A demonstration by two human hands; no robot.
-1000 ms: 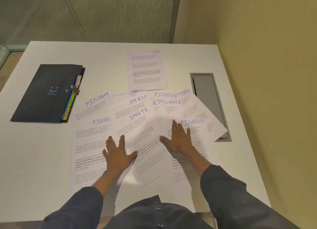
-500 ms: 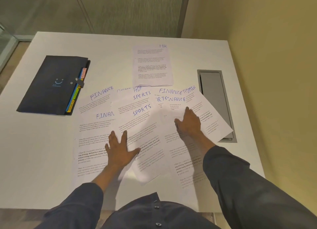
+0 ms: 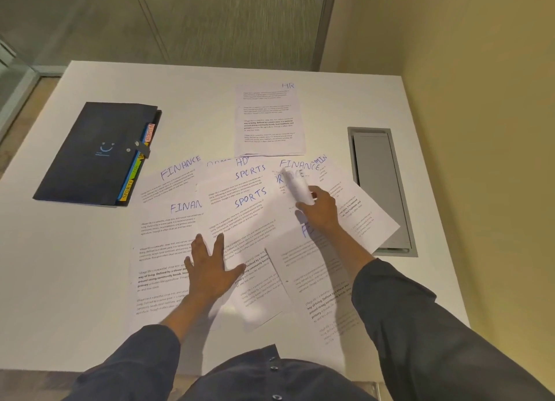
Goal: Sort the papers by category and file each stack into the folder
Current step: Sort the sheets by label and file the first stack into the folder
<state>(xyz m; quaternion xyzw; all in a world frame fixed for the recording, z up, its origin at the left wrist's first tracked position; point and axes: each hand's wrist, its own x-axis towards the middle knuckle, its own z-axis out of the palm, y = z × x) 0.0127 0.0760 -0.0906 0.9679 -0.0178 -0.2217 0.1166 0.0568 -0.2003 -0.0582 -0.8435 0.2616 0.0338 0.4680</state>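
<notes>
On the white counter (image 3: 90,280) lay a loose fan of printed papers (image 3: 240,220), overlapping one another and headed by hand FINANCE, SPORTS and, partly hidden, what read as ADMIN. A separate HR stack (image 3: 268,119) sat squared just beyond the fan, apart from it. The dark folder (image 3: 93,154) lay shut at the far left, its coloured tabs (image 3: 136,172) showing along the right edge, near the leftmost FINANCE sheet.

The left hand (image 3: 210,268) rested flat, fingers spread and straight, pressing the lower part of the SPORTS sheets. The right hand (image 3: 318,208) had its grip closed on the curled-up edge of one sheet (image 3: 295,187) in the upper right of the fan; that sheet was blurred, and its heading could not be read.

The step in hand seemed to be pulling a single sheet out of the spread to start or join a category pile. To do it well, the pinch would need to take only the one sheet, since several edges lay stacked right there. The flat left hand was well placed to hold the neighbouring papers down so they would not drag along. Peeling the sheet up and away rather than sliding it would likely spare the fan. Reading the heading before setting it down would keep piles clean, and a clear spot near the HR stack looked a sensible place for a new pile.
</notes>
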